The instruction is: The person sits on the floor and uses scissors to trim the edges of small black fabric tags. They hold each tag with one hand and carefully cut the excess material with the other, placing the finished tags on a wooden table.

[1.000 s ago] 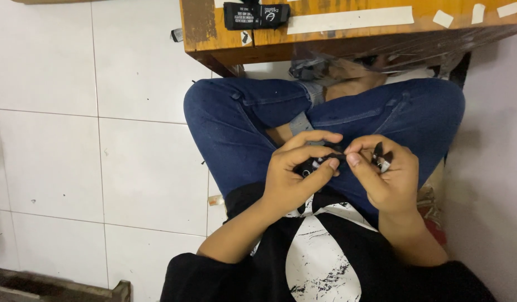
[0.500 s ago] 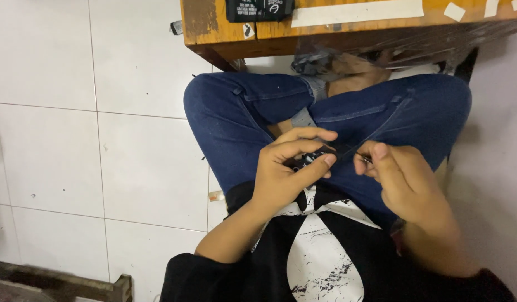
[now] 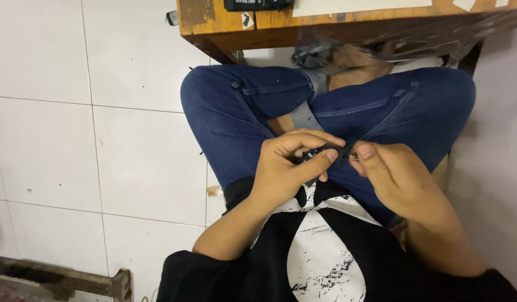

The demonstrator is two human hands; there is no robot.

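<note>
I sit cross-legged on the floor in blue jeans (image 3: pixel 236 112) and a black shirt with a white print. Over my lap, my left hand (image 3: pixel 286 168) pinches a small black object (image 3: pixel 320 151) between thumb and fingers. My right hand (image 3: pixel 392 173) meets it from the right, thumb and forefinger closed on the same black piece or a thin strand coming off it. Most of the object is hidden by my fingers, so its shape is unclear.
A low wooden table (image 3: pixel 225 25) stands just beyond my knees, with a black item (image 3: pixel 258 4) and white paper strips on top. White floor tiles (image 3: pixel 102 140) lie to the left. A dark wooden frame (image 3: pixel 63 279) sits at the bottom left corner.
My right hand has shifted and turned, its fingers now pinching closer to the left hand. The view has tilted slightly downward, so less of the table top shows.
</note>
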